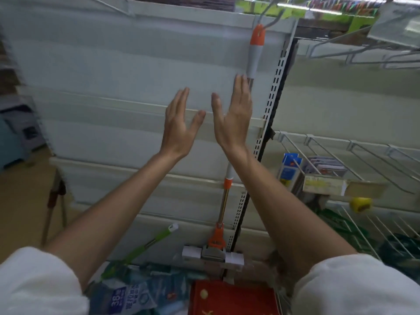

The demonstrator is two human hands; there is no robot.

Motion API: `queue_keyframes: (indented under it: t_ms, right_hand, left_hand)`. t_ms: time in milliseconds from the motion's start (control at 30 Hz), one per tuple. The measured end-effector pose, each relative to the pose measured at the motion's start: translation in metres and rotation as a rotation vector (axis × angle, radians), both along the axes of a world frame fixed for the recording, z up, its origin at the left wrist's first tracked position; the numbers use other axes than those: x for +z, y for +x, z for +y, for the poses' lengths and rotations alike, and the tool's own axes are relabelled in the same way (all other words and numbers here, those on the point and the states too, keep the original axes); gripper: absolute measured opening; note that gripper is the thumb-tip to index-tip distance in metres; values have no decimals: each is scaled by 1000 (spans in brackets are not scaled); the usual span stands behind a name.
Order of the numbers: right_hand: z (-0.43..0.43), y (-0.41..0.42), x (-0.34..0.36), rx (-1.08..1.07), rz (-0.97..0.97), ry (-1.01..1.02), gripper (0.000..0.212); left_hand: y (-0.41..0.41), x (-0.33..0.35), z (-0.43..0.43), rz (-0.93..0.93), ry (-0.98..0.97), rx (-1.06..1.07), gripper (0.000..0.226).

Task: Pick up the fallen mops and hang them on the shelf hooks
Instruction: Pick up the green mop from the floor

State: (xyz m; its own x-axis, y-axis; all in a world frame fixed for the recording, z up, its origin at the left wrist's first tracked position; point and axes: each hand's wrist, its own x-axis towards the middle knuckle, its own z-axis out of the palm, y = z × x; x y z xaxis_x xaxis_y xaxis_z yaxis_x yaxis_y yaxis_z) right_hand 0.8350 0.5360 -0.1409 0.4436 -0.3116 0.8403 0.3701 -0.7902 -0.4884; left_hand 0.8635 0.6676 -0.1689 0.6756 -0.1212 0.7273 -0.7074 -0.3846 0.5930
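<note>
An orange-and-grey mop (255,53) hangs upright from a metal hook (270,18) at the top of the white shelf panel (113,64). Its orange joint and white sponge head (213,252) reach down near the floor. A mop with a green handle (147,243) leans tilted among goods at the bottom. Both hands are raised in front of the panel with straight fingers, holding nothing. My right hand (234,114) is just left of the hanging mop's shaft, fingertips beside its grey grip. My left hand (179,123) is further left.
A perforated upright (272,105) runs down beside the hung mop. Wire shelves (341,155) with small boxes stand to the right. Packaged goods and a red box (231,298) lie on the floor below. A stool leg (54,196) stands at the left.
</note>
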Motion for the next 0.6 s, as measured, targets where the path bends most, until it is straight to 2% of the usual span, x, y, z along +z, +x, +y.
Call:
queue_keyframes:
  t_ms: [133,233,600]
  right_hand:
    - [37,-36,-12,98,-45,-136,75]
    - [68,-59,-25,188,-50,-203,76]
    - [217,-99,-44,433,-125,-234,78]
  left_hand:
    - [-47,-10,57,-124,68,121,79]
    - [-84,-19,106,-143,117,196,81]
    - [-184,-5,276,-165,199,499,83]
